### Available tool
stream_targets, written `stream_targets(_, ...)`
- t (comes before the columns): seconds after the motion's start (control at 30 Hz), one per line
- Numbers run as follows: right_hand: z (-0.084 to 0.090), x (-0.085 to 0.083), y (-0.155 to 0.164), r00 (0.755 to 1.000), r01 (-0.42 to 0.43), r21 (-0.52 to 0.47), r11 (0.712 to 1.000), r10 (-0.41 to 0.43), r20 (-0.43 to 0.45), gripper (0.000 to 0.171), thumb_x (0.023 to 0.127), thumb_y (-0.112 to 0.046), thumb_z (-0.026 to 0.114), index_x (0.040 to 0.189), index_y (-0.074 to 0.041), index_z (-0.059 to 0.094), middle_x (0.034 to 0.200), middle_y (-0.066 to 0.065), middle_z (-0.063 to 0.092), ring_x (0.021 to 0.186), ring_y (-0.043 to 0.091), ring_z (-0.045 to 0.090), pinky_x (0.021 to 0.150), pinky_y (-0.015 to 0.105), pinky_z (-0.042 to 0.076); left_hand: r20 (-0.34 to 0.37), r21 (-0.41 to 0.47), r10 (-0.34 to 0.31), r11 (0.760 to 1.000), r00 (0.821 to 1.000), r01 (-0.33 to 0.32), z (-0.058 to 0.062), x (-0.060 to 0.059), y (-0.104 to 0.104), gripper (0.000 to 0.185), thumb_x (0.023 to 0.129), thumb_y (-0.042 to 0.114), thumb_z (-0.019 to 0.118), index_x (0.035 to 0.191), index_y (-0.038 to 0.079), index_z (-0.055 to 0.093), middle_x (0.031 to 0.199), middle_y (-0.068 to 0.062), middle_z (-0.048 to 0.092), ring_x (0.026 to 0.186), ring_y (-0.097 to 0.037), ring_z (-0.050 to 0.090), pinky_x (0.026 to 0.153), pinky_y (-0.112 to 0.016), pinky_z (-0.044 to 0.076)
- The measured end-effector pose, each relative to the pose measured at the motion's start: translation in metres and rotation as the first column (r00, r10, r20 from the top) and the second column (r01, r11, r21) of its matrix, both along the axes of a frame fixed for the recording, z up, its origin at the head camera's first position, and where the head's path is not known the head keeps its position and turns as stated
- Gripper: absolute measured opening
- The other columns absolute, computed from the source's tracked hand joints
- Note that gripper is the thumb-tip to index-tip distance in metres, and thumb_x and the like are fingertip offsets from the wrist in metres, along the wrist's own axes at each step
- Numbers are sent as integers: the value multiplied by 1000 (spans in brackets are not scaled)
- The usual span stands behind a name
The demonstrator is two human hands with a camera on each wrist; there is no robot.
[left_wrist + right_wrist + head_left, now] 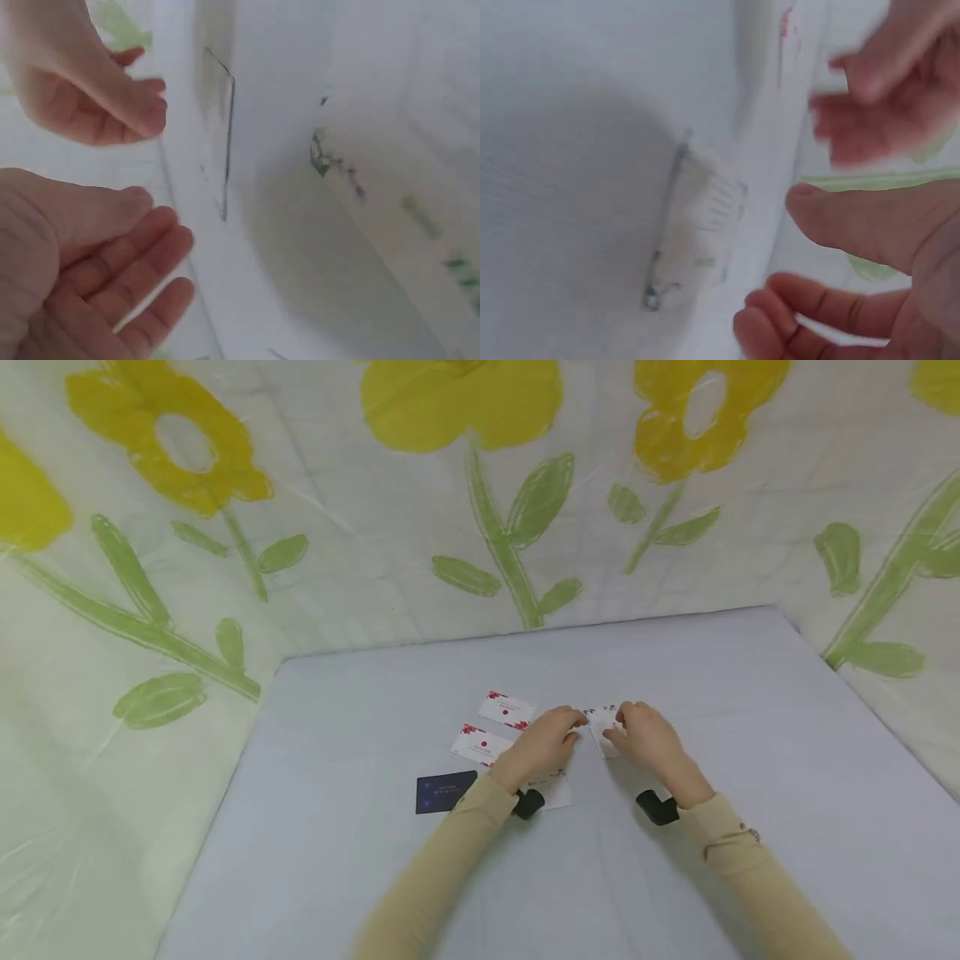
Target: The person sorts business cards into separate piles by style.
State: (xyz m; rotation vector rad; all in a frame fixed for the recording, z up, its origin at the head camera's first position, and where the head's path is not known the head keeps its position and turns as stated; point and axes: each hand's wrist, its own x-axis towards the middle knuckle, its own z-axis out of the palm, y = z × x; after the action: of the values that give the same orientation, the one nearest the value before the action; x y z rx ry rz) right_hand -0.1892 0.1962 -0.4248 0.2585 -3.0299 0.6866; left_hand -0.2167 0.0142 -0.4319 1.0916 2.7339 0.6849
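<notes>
Both hands hover over a small white card (606, 745) with dark sprigs and lines of print, which lies on the table. My left hand (543, 742) is at the card's left side, fingers loosely bent, nothing in its grasp. On the other side, my right hand (648, 742) overlaps the card's right edge in the head view. The right wrist view shows the same card (697, 225) apart from the thumb and fingers of the right hand (855, 277). Another white printed card (557, 793) lies partly hidden below the left wrist.
Two white cards with red flowers, an upper one (507, 710) and a lower one (480, 745), lie left of the left hand. A dark blue card (444, 792) is nearer the body. The pale table (337, 860) meets a flower-patterned curtain (360, 560) behind.
</notes>
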Motion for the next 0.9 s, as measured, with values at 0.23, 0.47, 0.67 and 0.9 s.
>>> stream_targets(0.23, -20, 2, -3, 994, 93, 75, 993, -97, 53, 54, 79, -33, 71, 86, 16, 50, 76, 28, 51, 68, 42, 55, 57, 49, 46, -52, -112, -114, 988, 992, 107, -11, -27, 37, 35, 96, 6, 44, 130, 5, 50, 131, -5, 51, 124, -15, 44, 102, -21, 32)
stream_targets(0.47, -25, -1, -5, 981, 133, 73, 988, -142, 130, 59, 78, -35, 72, 94, 17, 49, 82, 29, 52, 75, 45, 55, 62, 53, 46, -96, -251, -161, 959, 982, 133, -28, -39, 49, 38, 99, 13, 40, 137, 10, 44, 142, -2, 41, 132, -14, 34, 105, -26, 28)
stream_targets(0.67, -25, -4, 5, 975, 112, -50, 992, -100, 196, 52, 75, -31, 74, 95, 10, 51, 86, 21, 54, 78, 35, 54, 68, 50, 43, -103, -311, -173, 941, 980, 133, -28, -44, 46, 39, 100, 15, 38, 138, 13, 43, 141, 0, 41, 131, -13, 34, 104, -31, 30)
stream_targets(0.9, -25, -12, 21, 958, 83, -192, 978, -26, 285, 56, 71, -24, 79, 105, 9, 50, 98, 20, 55, 87, 30, 53, 75, 43, 42, -55, -322, -190, 933, 980, 163, -20, -50, 43, 41, 94, 16, 54, 134, 13, 49, 131, -3, 47, 121, -15, 43, 97, -29, 37)
